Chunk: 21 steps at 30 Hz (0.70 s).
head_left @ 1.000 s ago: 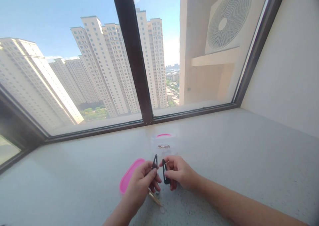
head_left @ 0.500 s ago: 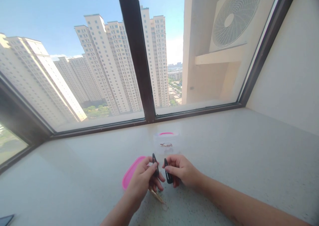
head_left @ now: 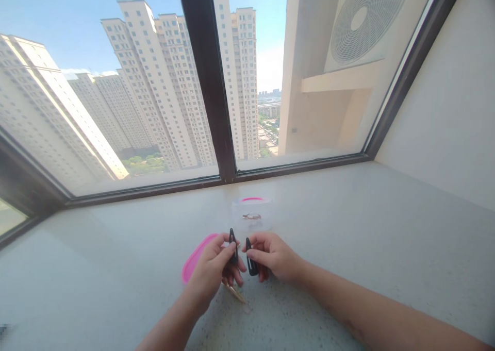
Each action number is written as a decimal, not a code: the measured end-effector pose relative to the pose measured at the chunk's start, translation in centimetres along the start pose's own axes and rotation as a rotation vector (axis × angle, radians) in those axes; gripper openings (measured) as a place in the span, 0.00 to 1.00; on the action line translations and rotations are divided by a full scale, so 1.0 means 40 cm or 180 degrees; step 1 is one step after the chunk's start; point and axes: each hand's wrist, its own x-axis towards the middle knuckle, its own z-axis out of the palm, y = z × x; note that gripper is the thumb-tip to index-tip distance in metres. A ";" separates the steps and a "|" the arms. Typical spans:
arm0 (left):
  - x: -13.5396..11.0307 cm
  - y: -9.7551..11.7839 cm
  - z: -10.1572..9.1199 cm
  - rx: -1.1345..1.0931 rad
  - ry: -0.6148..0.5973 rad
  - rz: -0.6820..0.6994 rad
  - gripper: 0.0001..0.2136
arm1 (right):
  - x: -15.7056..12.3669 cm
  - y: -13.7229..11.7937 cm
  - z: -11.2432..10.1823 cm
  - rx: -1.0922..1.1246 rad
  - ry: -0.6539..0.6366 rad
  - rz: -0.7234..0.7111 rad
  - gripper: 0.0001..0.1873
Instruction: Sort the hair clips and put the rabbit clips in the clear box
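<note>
As the left hand [head_left: 211,271] pinches a black clip [head_left: 233,246] between thumb and fingers, the right hand [head_left: 273,257] pinches another black clip [head_left: 251,259] the same way. Both clips are held up over the sill [head_left: 348,212]. A pink lid [head_left: 192,258] lies off the box, by the left hand. A gold clip [head_left: 234,293] lies just under that hand. A clear box [head_left: 251,212] sits farther off, with a small gold thing [head_left: 251,216] still in it. No words can be read.

Speckled stone windowsill [head_left: 348,212] under dark-framed window [head_left: 204,72]
</note>
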 end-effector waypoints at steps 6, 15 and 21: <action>-0.007 0.010 0.006 0.0068 0.0059 0.0013 0.12 | -0.003 -0.004 -0.003 -0.0009 -0.0107 -0.0011 0.19; -0.016 0.015 0.006 0.0198 0.0007 -0.0007 0.12 | -0.005 -0.009 -0.001 0.0036 -0.0078 0.0034 0.20; -0.019 0.019 0.007 0.0241 -0.0039 -0.0011 0.13 | -0.009 -0.022 0.006 0.0083 0.0015 0.0081 0.17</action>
